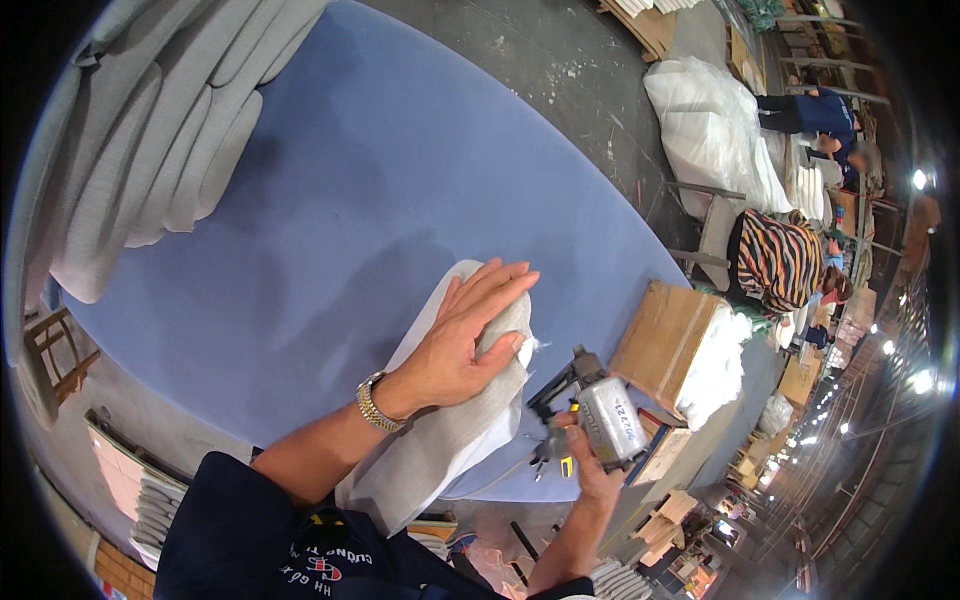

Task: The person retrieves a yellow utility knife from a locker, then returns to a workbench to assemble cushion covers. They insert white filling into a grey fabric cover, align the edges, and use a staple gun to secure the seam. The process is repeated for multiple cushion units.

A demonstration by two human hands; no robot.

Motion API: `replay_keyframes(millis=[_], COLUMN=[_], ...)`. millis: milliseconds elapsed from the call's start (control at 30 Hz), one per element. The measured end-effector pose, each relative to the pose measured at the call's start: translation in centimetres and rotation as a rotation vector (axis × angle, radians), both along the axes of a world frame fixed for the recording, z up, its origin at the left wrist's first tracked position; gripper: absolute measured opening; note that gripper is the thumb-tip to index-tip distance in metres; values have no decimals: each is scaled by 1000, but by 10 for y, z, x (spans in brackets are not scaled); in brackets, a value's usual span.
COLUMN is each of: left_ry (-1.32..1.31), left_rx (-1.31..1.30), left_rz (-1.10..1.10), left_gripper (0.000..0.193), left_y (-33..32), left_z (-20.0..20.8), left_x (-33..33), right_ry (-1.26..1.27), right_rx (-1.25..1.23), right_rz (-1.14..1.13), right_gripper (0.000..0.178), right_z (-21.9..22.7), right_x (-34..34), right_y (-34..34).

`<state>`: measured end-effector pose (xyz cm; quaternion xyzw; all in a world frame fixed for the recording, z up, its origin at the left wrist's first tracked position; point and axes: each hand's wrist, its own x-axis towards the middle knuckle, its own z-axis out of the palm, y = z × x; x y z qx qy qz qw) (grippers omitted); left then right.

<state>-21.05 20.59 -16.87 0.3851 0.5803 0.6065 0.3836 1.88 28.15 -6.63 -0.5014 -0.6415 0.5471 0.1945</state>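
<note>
My left hand (455,345), with a metal watch on its wrist, lies with fingers stretched out on a grey fabric-covered pad (470,425). White lining or backing shows along the pad's sides, and loose threads stick out by its far edge. The pad is tilted over the near part of a blue-topped table (400,150), its lower end close to my body. To the right, my right hand (592,465) is wrapped round a staple gun (600,415) with a silver body and dark frame. The gun is held apart from the pad, and a thin air hose trails from near it.
Grey padded pieces (160,150) are stacked at the table's far left. A cardboard box (665,345) with white stuffing stands beyond the right edge. Farther right are a chair (715,240), a large plastic-wrapped bundle (715,125) and several people working.
</note>
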Motion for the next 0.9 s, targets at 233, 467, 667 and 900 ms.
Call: replay_keyframes(millis=[233, 467, 667, 900], left_ry=[-11, 9, 31, -74], left_rx=[-25, -34, -2, 164], left_rz=[-34, -81, -139, -395], left_gripper=[72, 79, 75, 38], left_y=[1, 1, 2, 51], left_z=[6, 4, -4, -38], left_x=[2, -1, -11, -56], right_ry=[-314, -425, -426, -447], right_rx=[353, 295, 270, 121], right_rz=[651, 790, 956, 1037], right_gripper=[66, 63, 70, 81], right_z=[34, 45, 47, 53], right_x=[-54, -77, -96, -110], right_y=[56, 65, 84, 94])
